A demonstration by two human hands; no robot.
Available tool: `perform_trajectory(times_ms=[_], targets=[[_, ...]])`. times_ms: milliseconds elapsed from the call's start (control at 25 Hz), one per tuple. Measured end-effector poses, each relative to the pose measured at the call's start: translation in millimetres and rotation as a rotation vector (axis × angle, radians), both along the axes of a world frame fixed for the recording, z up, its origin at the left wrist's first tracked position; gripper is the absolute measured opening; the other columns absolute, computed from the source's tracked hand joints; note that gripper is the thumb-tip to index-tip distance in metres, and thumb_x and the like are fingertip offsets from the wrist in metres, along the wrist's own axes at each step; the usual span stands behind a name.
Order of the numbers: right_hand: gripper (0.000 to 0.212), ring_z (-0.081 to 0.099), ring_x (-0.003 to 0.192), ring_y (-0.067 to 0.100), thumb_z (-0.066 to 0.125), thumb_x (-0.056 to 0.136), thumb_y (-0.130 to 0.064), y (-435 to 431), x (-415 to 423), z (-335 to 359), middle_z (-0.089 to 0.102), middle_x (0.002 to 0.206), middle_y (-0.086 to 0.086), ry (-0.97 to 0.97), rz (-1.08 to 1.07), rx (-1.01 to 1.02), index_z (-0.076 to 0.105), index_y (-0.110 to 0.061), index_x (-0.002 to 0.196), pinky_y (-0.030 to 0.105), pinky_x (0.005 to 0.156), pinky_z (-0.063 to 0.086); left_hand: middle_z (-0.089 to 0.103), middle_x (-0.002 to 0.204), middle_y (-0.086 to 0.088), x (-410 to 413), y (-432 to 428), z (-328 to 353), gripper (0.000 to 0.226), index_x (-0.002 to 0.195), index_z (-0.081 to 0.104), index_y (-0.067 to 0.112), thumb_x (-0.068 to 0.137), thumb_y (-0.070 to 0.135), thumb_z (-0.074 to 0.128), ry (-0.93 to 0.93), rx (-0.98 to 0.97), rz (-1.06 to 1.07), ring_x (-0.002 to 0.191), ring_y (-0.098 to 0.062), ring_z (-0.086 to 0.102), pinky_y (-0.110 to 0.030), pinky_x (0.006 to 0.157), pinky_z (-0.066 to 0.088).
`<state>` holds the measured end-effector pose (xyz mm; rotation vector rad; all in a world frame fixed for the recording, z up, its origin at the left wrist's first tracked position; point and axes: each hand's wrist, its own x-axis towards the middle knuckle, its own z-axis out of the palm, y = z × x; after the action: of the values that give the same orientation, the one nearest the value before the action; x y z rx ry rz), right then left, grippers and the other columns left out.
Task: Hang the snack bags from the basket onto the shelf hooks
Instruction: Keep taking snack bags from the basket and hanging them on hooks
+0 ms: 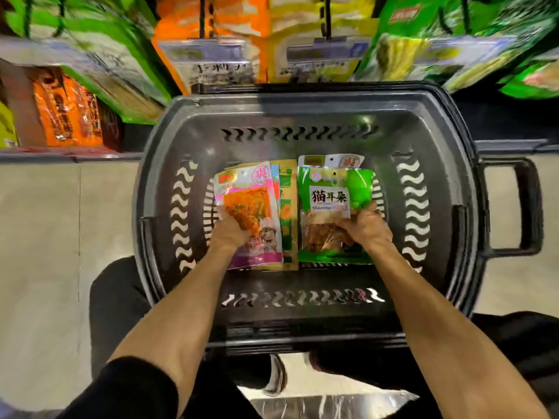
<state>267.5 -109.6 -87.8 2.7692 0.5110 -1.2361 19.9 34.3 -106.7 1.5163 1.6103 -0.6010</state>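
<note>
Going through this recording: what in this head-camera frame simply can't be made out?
- Shelf hooks, head view: motion blur near the top edge; whether they are free or full cannot be told.
- Price labels, head view: blurred, unreadable.
- Lower bags, head view: mostly covered by the pink bag and green bag; count unclear.
- Left hand and right hand, head view: fingertips hidden by the bags they grip.

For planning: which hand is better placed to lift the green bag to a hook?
Right hand, probably: it grips the green bag; the left hand holds the pink bag.
</note>
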Motion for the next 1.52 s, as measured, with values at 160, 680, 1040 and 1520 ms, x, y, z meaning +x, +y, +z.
perform_trajectory(times_ms=[160,680,1040,1520], targets=[[0.107,0.052,0.126,0.033,0.079,0.066,-0.063,-3.8,1.2,-2.6,0.051,0.136,0.018,0.008,-0.194,0.058,0.033,0.001,0.137,0.038,0.1,0.044,0.047,0.139,-0.022,-3.9,7.2,-9.1,0.099,0.147,0.017,0.004,0.076,0.026,0.082,-0.028,0.084,0.174,0.129,-0.038,0.047,-0.045,0.106,0.04],[0.02,0.067,0.097,0.016,0.084,0.072,-0.02,-17.3,-7.4,37.1,0.074,0.101,-0.002,0.204,-0.479,0.393,0.07,-0.022,0.086,0.029,0.089,0.051,0.07,0.112,-0.005,-7.7,-15.1,28.5,0.033,0.116,0.063,0.015,0.084,0.01,0.073,-0.332,-0.091,0.494,0.106,-0.027,0.066,-0.051,0.095,0.052],[0.016,0.067,0.072,0.006,0.081,0.078,-0.025,-0.1,-24.2,216.9,0.07,0.083,-0.005,0.127,-0.458,0.556,0.065,-0.025,0.077,0.018,0.067,0.053,0.07,0.112,-0.013,-28.0,-19.9,206.2,0.024,0.12,0.062,0.011,0.097,0.01,0.057,-0.584,-0.079,0.638,0.095,-0.025,0.068,-0.047,0.088,0.056],[0.02,0.054,0.061,-0.017,0.073,0.084,-0.013,12.1,-22.8,510.3,0.058,0.082,-0.016,0.186,-0.281,0.808,0.06,-0.012,0.099,0.002,0.05,0.037,0.072,0.102,0.006,-30.3,-38.0,513.0,0.019,0.118,0.06,0.022,0.1,0.025,0.053,-0.803,0.17,0.818,0.085,-0.008,0.072,-0.029,0.074,0.059]])
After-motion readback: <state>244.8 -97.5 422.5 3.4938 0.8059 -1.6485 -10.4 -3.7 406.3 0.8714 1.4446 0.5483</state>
